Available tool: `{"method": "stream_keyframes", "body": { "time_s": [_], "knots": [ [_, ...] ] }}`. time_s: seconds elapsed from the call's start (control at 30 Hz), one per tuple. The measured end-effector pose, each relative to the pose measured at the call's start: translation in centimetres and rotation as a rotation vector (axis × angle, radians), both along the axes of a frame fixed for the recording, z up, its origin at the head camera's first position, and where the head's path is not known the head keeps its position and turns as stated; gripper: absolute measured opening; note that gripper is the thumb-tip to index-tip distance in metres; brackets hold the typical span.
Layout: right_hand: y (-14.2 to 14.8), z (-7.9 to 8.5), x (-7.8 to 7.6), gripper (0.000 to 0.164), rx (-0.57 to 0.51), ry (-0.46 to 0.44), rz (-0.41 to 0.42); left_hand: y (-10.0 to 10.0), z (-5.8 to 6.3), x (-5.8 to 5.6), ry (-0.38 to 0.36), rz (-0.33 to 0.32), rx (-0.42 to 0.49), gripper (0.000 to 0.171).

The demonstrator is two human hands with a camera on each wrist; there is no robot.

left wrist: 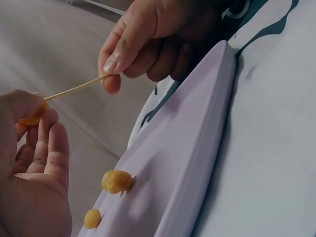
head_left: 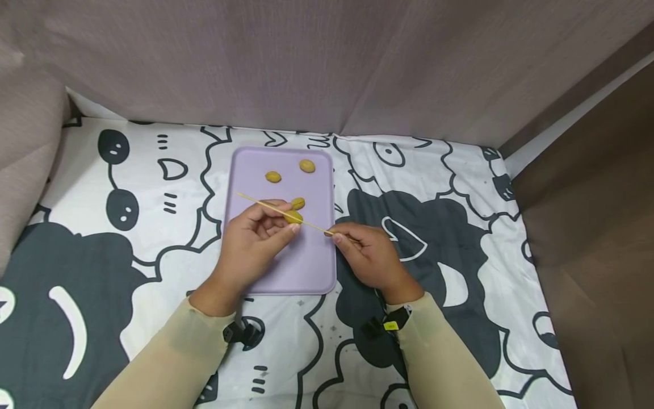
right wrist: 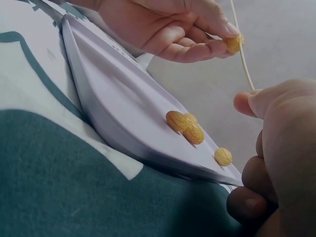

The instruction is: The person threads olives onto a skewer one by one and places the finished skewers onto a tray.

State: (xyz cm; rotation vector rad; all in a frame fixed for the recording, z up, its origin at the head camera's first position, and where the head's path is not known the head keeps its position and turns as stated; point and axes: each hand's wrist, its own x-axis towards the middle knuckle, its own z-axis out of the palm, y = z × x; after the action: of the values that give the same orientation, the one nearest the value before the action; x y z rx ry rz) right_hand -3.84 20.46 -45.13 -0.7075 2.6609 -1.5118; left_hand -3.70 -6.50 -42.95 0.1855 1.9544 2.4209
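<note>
My left hand [head_left: 255, 230] pinches a small wrinkled yellow fruit [head_left: 293, 217], like a preserved plum, between thumb and fingertips above a lilac tray [head_left: 286, 267]. The thin wooden skewer [head_left: 314, 227] slants across that fruit, its far end reaching left past my fingers; I cannot tell whether it pierces the fruit. With thumb and forefinger my right hand [head_left: 373, 255] pinches the skewer's near end, over the tray's right edge. Other yellow fruits lie on the tray: one at the top right [head_left: 307, 166], one left of it [head_left: 273, 176] and one just beyond the held fruit [head_left: 298, 203].
Under the tray spreads a white cloth [head_left: 291, 352] with black cartoon drawings. Grey-brown fabric [head_left: 327, 68] rises behind the cloth's far edge, and a brown surface [head_left: 592, 227] borders it on the right. Dark straps with small devices circle both wrists.
</note>
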Motion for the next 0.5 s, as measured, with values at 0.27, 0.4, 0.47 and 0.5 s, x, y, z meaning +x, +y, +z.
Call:
{"method": "stream_keyframes", "body": {
  "time_s": [0.27, 0.4, 0.47, 0.5],
  "knots": [
    [-0.11, 0.17, 0.13, 0.017, 0.008, 0.002, -0.002, 0.29, -0.18, 0.18, -0.001, -0.025, 0.026, 0.043],
    [-0.17, 0.13, 0.20, 0.017, 0.001, 0.007, 0.003, 0.53, -0.12, 0.30, 0.003, -0.031, 0.047, 0.041],
    [-0.23, 0.13, 0.23, 0.017, -0.006, 0.010, 0.004, 0.68, -0.06, 0.37, 0.004, -0.030, 0.050, 0.040],
    [-0.26, 0.15, 0.24, 0.016, -0.009, 0.013, 0.005, 0.76, -0.04, 0.39, 0.003, -0.029, 0.047, 0.040]
  ]
}}
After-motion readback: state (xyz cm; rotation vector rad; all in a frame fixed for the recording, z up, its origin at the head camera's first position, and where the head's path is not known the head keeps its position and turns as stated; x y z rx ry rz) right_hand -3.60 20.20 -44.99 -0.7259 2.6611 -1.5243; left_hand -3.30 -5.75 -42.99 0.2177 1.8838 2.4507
